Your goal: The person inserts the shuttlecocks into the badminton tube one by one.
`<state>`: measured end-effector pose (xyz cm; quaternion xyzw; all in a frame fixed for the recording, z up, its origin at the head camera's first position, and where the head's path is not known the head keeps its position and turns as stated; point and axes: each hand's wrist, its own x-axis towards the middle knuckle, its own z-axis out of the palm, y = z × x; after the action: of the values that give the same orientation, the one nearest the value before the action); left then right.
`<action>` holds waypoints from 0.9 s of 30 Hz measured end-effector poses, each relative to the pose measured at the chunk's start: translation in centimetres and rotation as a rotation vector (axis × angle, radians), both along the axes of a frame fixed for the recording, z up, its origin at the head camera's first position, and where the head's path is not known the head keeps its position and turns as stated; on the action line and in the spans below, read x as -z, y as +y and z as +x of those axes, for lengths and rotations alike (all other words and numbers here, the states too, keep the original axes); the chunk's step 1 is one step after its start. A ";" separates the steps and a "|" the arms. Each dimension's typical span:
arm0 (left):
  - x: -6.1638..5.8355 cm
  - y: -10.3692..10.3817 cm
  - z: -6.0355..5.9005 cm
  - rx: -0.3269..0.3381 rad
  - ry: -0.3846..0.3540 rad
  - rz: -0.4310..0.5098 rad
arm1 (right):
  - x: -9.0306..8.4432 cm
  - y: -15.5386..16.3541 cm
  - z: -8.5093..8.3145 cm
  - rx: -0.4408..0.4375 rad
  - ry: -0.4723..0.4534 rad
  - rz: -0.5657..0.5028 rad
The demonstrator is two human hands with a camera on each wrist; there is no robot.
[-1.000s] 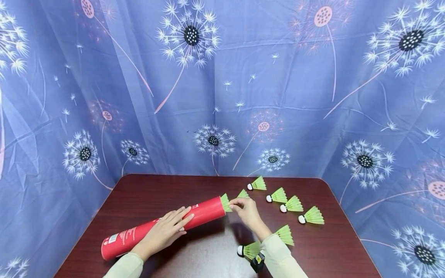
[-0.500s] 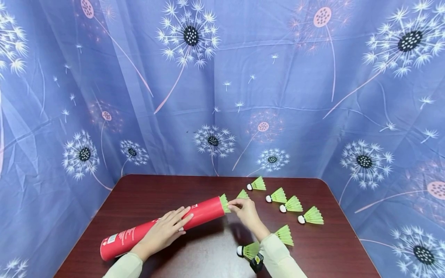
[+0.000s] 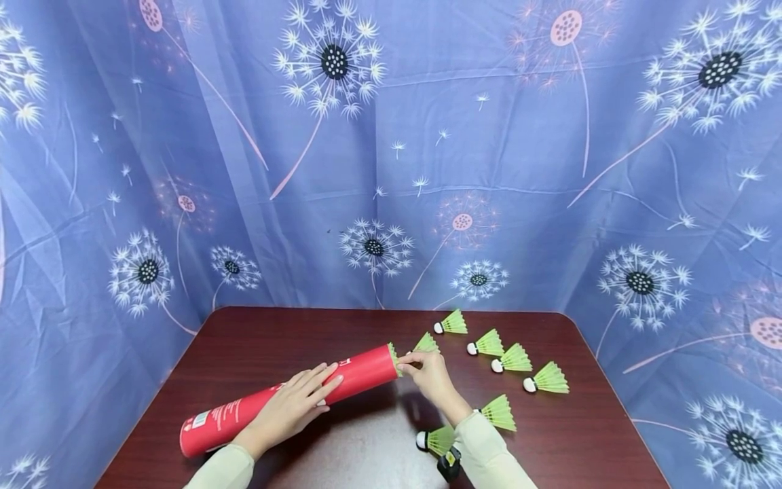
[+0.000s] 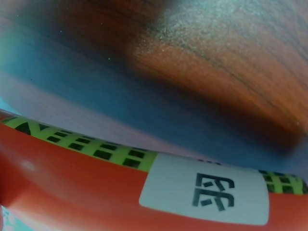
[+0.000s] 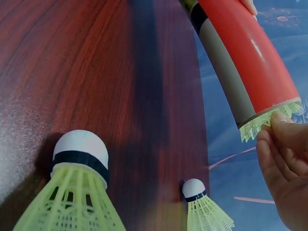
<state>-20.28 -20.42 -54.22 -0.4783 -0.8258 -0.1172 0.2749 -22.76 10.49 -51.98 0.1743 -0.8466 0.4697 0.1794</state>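
Observation:
A long red shuttlecock tube [image 3: 244,407] slants across the table, its mouth toward the right. My left hand [image 3: 293,402] grips the tube around its middle, the fingers laid over the top. The mouth holds a yellow-green shuttlecock [image 5: 250,130], with only the rim of its skirt showing outside. My right hand [image 5: 288,163] pinches that rim between thumb and fingers. In the left wrist view the tube's red side [image 4: 72,178] with a white label [image 4: 207,190] fills the lower part; the left hand's fingers are not clear there.
Several yellow-green shuttlecocks with white heads lie on the dark red table [image 3: 342,455]. One shuttlecock [image 3: 425,343] is just behind my right hand; another shuttlecock [image 3: 436,441] lies near the right wrist. A blue dandelion-print curtain [image 3: 391,170] surrounds the table.
The shuttlecock at the mouth has slid deeper into the tube, so less of its skirt shows. My right hand has moved slightly left with it. The left hand stays on the tube.

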 end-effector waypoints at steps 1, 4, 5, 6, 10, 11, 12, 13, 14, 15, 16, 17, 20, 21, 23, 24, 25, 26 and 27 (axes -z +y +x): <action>0.0 0.0 0.0 0.001 0.002 0.001 | 0.0 0.0 0.0 -0.004 -0.009 -0.002; 0.0 0.0 0.0 0.002 0.003 0.002 | -0.1 -0.1 0.1 -0.012 -0.036 0.002; -0.1 0.0 0.0 0.000 0.003 0.000 | -0.1 -0.2 0.1 -0.013 -0.047 0.000; -0.1 0.0 0.0 0.000 0.001 0.001 | -0.2 -0.2 0.1 -0.014 -0.050 0.005; -0.1 0.0 0.0 -0.003 -0.005 0.001 | -0.2 -0.3 0.2 -0.029 -0.039 0.021; -0.1 -0.1 0.0 -0.005 -0.005 0.001 | -0.2 -0.3 0.2 -0.034 -0.032 0.026; -0.1 -0.1 0.0 -0.007 -0.004 0.000 | -0.2 -0.3 0.2 -0.039 -0.031 0.025; -0.1 0.0 -0.1 -0.011 0.002 -0.002 | -0.2 -0.2 0.2 -0.043 -0.026 0.025; -0.1 0.0 -0.1 -0.015 0.004 -0.004 | -0.2 -0.2 0.2 -0.046 -0.023 0.025; -0.1 0.1 -0.1 -0.020 0.008 -0.009 | -0.2 -0.1 0.2 -0.050 -0.022 0.026; -0.1 0.1 -0.1 -0.024 0.014 -0.014 | -0.2 -0.1 0.2 -0.053 -0.028 0.024; -0.1 0.1 -0.1 -0.030 0.013 -0.022 | -0.2 0.0 0.2 -0.059 -0.036 0.021; -0.2 0.2 -0.1 -0.039 0.010 -0.037 | -0.2 0.3 0.2 -0.088 -0.049 0.023; -0.2 0.2 -0.1 -0.041 0.007 -0.042 | -0.2 0.4 0.2 -0.098 -0.049 0.025; -0.2 0.1 0.0 -0.046 -0.007 -0.047 | -0.2 0.7 0.2 -0.118 -0.047 0.033; -0.3 0.1 0.0 -0.046 -0.008 -0.046 | -0.2 0.9 0.2 -0.126 -0.045 0.037; -0.3 0.1 0.0 -0.047 -0.012 -0.046 | -0.3 1.0 0.2 -0.132 -0.041 0.040; -0.3 0.1 0.0 -0.048 -0.011 -0.048 | -0.3 1.3 0.2 -0.136 -0.037 0.046; -0.3 0.1 0.1 -0.049 -0.015 -0.050 | -0.4 1.5 0.2 -0.135 -0.042 0.048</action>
<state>-20.23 -20.34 -53.87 -0.4636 -0.8420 -0.0934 0.2596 -22.56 11.97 -51.61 0.2255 -0.8475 0.4640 0.1253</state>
